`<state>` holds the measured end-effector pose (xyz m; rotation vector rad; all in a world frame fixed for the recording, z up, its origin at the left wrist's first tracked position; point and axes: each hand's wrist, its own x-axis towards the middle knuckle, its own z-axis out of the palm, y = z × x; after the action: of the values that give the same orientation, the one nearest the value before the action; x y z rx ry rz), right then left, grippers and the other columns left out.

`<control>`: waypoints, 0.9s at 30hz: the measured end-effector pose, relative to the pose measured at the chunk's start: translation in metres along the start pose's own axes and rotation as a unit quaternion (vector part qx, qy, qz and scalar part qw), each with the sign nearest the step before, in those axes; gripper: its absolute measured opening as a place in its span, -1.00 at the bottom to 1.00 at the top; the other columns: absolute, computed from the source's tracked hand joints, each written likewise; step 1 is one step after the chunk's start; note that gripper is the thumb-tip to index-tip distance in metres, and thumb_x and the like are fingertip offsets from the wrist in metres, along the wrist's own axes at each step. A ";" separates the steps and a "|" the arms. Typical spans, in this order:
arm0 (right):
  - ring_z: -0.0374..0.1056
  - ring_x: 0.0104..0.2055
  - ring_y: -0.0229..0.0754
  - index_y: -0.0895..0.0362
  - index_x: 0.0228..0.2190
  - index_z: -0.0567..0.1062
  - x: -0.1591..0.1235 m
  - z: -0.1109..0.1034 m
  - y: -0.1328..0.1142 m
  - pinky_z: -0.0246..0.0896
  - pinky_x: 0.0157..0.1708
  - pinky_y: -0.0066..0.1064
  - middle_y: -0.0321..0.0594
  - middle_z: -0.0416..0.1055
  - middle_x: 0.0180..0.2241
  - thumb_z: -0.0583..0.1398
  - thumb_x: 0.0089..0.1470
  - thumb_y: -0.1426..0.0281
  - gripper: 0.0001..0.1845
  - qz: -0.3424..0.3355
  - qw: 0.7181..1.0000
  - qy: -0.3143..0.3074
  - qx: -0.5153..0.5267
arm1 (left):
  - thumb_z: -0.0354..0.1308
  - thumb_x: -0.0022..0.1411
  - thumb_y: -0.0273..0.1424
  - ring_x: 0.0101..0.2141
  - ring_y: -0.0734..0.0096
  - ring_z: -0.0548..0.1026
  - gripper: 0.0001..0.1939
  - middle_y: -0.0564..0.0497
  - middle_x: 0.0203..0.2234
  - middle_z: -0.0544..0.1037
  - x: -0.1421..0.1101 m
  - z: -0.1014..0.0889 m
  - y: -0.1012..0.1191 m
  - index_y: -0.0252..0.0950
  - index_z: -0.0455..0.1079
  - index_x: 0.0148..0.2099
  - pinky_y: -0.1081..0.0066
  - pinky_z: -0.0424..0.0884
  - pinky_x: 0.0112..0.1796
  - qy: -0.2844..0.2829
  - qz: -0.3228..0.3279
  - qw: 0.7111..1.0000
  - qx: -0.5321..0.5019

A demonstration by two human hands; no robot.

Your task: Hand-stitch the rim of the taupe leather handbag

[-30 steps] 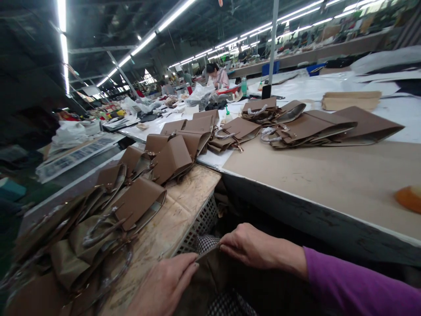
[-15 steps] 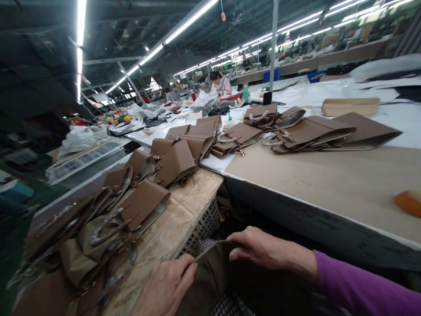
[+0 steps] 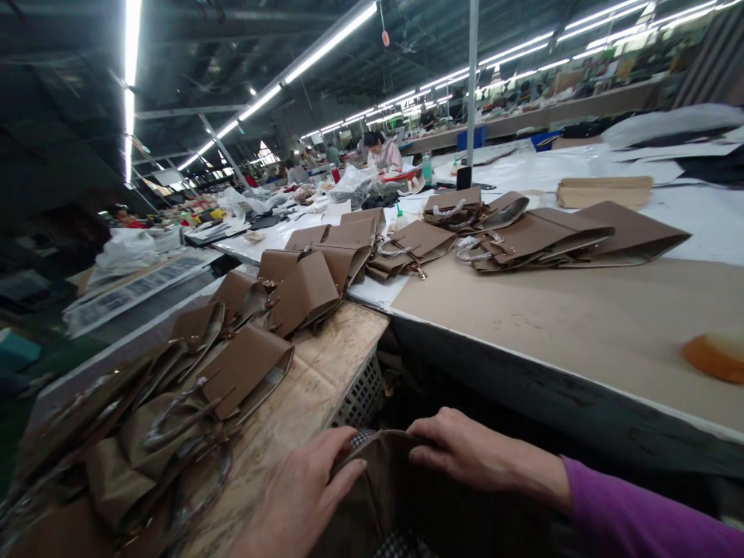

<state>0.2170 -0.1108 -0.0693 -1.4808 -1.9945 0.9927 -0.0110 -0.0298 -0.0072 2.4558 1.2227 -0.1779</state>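
Low in the head view, my left hand [image 3: 311, 484] and my right hand [image 3: 462, 449] pinch the upper edge of a dark olive-brown bag lining [image 3: 375, 480]. My left thumb lies on the near side of the edge, with the fingers behind it. My right thumb and fingers close on the edge's right end. A seam runs down the lining, and black-and-white checked cloth [image 3: 401, 545] shows below. Its lower part is lost in shadow. To the left of my left hand, an olive bag lining [image 3: 128, 461] lies among brown handbags [image 3: 247, 364] with plastic-wrapped handles.
A worn wooden board [image 3: 331, 364] carries bags on the left, above a plastic crate [image 3: 363, 387]. More brown bags [image 3: 540, 232] lie on the table [image 3: 558, 310] ahead. An orange-brown object [image 3: 714, 356] sits at right. A metal post [image 3: 472, 85] rises behind; a person [image 3: 384, 153] works farther back.
My left hand has turned slightly, its thumb now farther right across the lining's edge. My right hand keeps its pinch. The whole view has shifted a little, moving the tables leftward.
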 end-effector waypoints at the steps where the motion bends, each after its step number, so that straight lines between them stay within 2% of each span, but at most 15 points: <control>1: 0.25 -0.50 -0.30 0.17 -0.32 0.50 0.000 0.000 -0.001 0.03 -0.51 -0.53 -0.24 0.45 -0.47 0.07 0.24 0.29 -0.74 0.000 1.000 0.001 0.000 | 0.07 0.29 -0.30 -0.09 0.26 0.51 -0.70 0.06 -0.08 0.58 0.004 0.002 0.001 -0.12 0.40 0.05 0.35 0.35 -0.08 0.014 0.020 1.000 -0.003; 3: 0.21 -0.52 -0.32 0.17 -0.33 0.49 -0.001 0.001 -0.001 0.01 -0.53 -0.53 -0.26 0.43 -0.50 0.08 0.23 0.31 -0.75 -0.002 1.000 0.004 -0.002 | 0.06 0.30 -0.32 -0.12 0.28 0.52 -0.74 0.06 -0.13 0.60 0.013 0.006 0.004 -0.13 0.43 0.01 0.37 0.35 -0.11 0.018 0.064 0.998 0.003; 5: 0.19 -0.53 -0.33 0.17 -0.33 0.49 -0.001 0.002 -0.001 -0.01 -0.53 -0.53 -0.27 0.40 -0.51 0.08 0.23 0.30 -0.75 -0.002 1.000 0.003 -0.005 | 0.00 0.33 -0.37 -0.21 0.30 0.55 -0.77 0.07 -0.25 0.62 0.020 0.010 0.008 -0.15 0.49 -0.13 0.40 0.35 -0.22 0.009 0.099 0.995 0.017; 8: 0.17 -0.54 -0.33 0.17 -0.35 0.48 -0.001 0.003 -0.002 -0.02 -0.53 -0.52 -0.28 0.36 -0.53 0.03 0.27 0.28 -0.69 0.002 1.000 -0.002 0.000 | -0.05 0.33 -0.43 -0.34 0.32 0.54 -0.71 0.06 -0.42 0.60 0.029 0.013 0.012 -0.21 0.50 -0.32 0.40 0.28 -0.34 0.003 0.112 0.993 0.029; 13: 0.07 -0.58 -0.32 0.15 -0.43 0.45 0.002 0.006 -0.005 -0.07 -0.56 -0.49 -0.31 0.26 -0.59 -0.03 0.31 0.24 -0.59 0.011 1.000 -0.012 -0.012 | -0.02 0.34 -0.36 -0.28 0.34 0.53 -0.74 0.07 -0.35 0.62 0.030 0.009 0.010 -0.20 0.52 -0.25 0.42 0.29 -0.27 -0.017 0.087 0.996 0.012; 16: 0.12 -0.58 -0.30 0.14 -0.42 0.46 0.005 0.010 -0.004 -0.04 -0.55 -0.48 -0.29 0.29 -0.59 -0.03 0.30 0.22 -0.60 0.008 1.000 -0.008 -0.016 | 0.03 0.34 -0.24 -0.17 0.37 0.53 -0.77 0.13 -0.20 0.61 0.015 -0.002 0.005 -0.12 0.47 -0.07 0.47 0.33 -0.21 -0.040 0.064 0.997 -0.002; 18: 0.19 -0.56 -0.27 0.13 -0.39 0.49 0.005 0.013 -0.002 0.00 -0.52 -0.46 -0.26 0.34 -0.57 -0.03 0.30 0.22 -0.60 0.009 1.000 -0.003 -0.011 | 0.12 0.27 -0.15 -0.08 0.26 0.50 -0.61 0.05 -0.05 0.56 -0.002 -0.008 0.001 -0.13 0.36 0.10 0.40 0.34 -0.15 -0.033 0.036 0.999 0.003; 20: 0.26 -0.53 -0.24 0.13 -0.35 0.51 0.004 0.016 -0.001 0.05 -0.49 -0.45 -0.23 0.40 -0.53 -0.03 0.30 0.21 -0.59 0.014 1.000 0.000 -0.004 | 0.18 0.20 -0.09 -0.07 0.08 0.49 -0.45 -0.08 -0.02 0.54 -0.020 -0.011 -0.003 -0.20 0.29 0.17 0.28 0.33 -0.13 -0.023 -0.003 0.999 0.029; 21: 0.29 -0.50 -0.23 0.12 -0.34 0.52 0.003 0.016 -0.002 0.08 -0.46 -0.44 -0.22 0.42 -0.52 -0.03 0.30 0.21 -0.59 0.017 1.000 0.001 0.000 | 0.16 0.21 -0.08 -0.10 0.04 0.50 -0.49 -0.11 -0.07 0.56 -0.028 -0.011 -0.005 -0.22 0.33 0.12 0.25 0.33 -0.15 -0.024 -0.018 0.999 0.043; 23: 0.32 -0.46 -0.20 0.12 -0.32 0.54 0.001 0.016 -0.007 0.12 -0.43 -0.42 -0.21 0.44 -0.49 -0.02 0.30 0.18 -0.58 0.017 1.000 0.004 0.011 | 0.04 0.31 -0.12 -0.20 0.08 0.52 -0.67 -0.08 -0.25 0.60 -0.041 -0.009 -0.007 -0.23 0.43 -0.08 0.27 0.31 -0.22 -0.033 -0.037 0.997 0.064; 25: 0.31 -0.45 -0.20 0.14 -0.32 0.55 -0.001 0.015 -0.017 0.15 -0.42 -0.41 -0.22 0.44 -0.48 -0.02 0.29 0.13 -0.54 0.010 0.999 -0.002 0.043 | -0.10 0.39 -0.20 -0.28 0.20 0.51 -0.65 -0.01 -0.38 0.58 -0.051 -0.009 -0.011 -0.23 0.44 -0.28 0.35 0.29 -0.29 -0.040 -0.041 0.996 0.064; 27: 0.34 -0.41 -0.18 0.17 -0.33 0.55 -0.004 0.014 -0.029 0.20 -0.42 -0.41 -0.21 0.46 -0.43 -0.04 0.29 0.06 -0.46 0.001 0.991 -0.025 0.132 | -0.14 0.41 -0.25 -0.32 0.30 0.50 -0.62 0.03 -0.42 0.55 -0.065 -0.013 -0.018 -0.23 0.41 -0.35 0.42 0.28 -0.31 -0.036 -0.041 0.997 0.051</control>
<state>0.1907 -0.1229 -0.0556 -1.3256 -1.8129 1.2507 -0.0664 -0.0629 0.0180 2.4643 1.3135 -0.3560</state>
